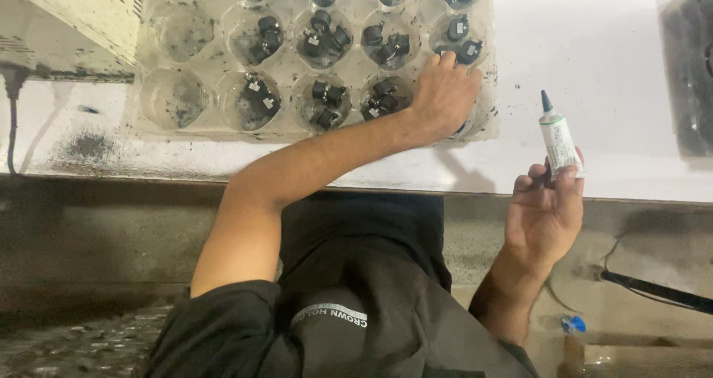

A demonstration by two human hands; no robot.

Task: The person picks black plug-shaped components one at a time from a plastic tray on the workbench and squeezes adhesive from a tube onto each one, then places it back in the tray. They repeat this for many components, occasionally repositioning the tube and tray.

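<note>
hands are working apart over a white table (609,44): the left hand (444,92) is reaching across into a clear plastic tray (223,129) of round cups, its palm lying over the cup at the tray's near right corner, its fingers (448,60) stretching toward a small black part (468,50) in the cup just beyond. i cannot tell whether those fingers are already closing on a part, since the back of the hand is hiding what is under it. the right hand (544,213) is hovering at the near edge of the table, palm up, its fingers curling around the bottom of a small white tube (559,137) with a green band and a dark pointed nozzle, keeping it upright with the nozzle pointing away from the person

judging from how things are lying, the work is looking only partly through: most cups on the right and in the middle are holding several black parts, while the cups along the left side are sitting nearly bare, showing only dark smudges. a dark tray (687,73) is showing at the far right edge, too cropped to read. a dark cable (657,290) is running below the table
</note>
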